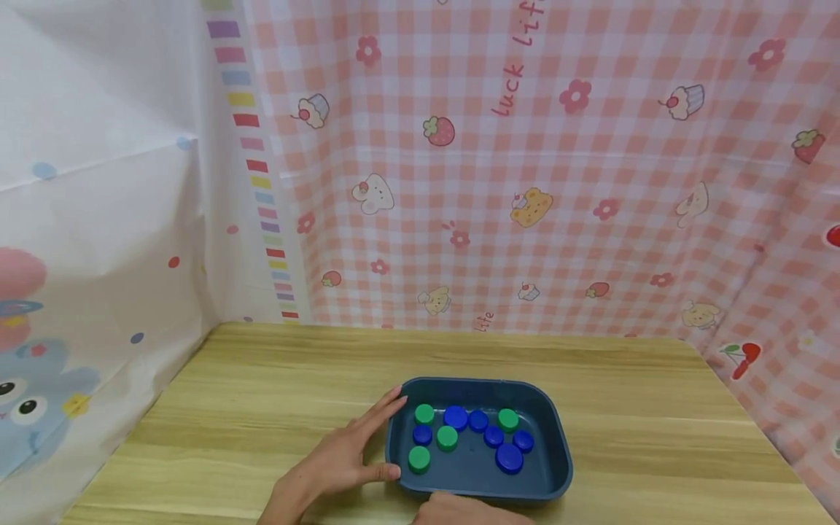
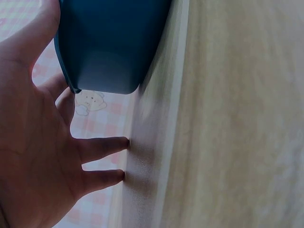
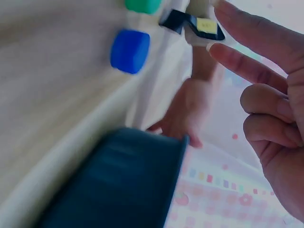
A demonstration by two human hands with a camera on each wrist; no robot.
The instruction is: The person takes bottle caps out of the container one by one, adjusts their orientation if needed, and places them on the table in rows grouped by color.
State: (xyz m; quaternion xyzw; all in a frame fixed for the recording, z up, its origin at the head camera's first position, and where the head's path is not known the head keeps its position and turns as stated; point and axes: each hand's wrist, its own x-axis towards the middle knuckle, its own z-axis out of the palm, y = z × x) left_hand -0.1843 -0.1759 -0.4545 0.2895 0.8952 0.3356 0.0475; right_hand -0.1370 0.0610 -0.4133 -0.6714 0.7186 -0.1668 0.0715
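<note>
A dark blue plastic tray (image 1: 482, 481) holds several green bottle caps (image 1: 448, 438) and several blue bottle caps (image 1: 509, 459), lying flat in loose groups. My left hand (image 1: 335, 459) spans the tray's left end, index fingertip by the far corner and thumb at the near one. In the left wrist view its other fingers are straight and spread, two of them reaching down toward the tabletop. At the front side of the tray is my right hand (image 1: 469, 510), partly cut off by the frame. In the right wrist view its thumb and index finger are extended with a gap between, holding nothing.
Outside the tray, a blue cap (image 3: 130, 51) and a green cap (image 3: 143, 4) lie on the table near my right hand. A black band with a yellow label (image 3: 206, 25) is on the left wrist. Patterned cloth (image 1: 492, 182) hangs behind the wooden table (image 1: 262, 408).
</note>
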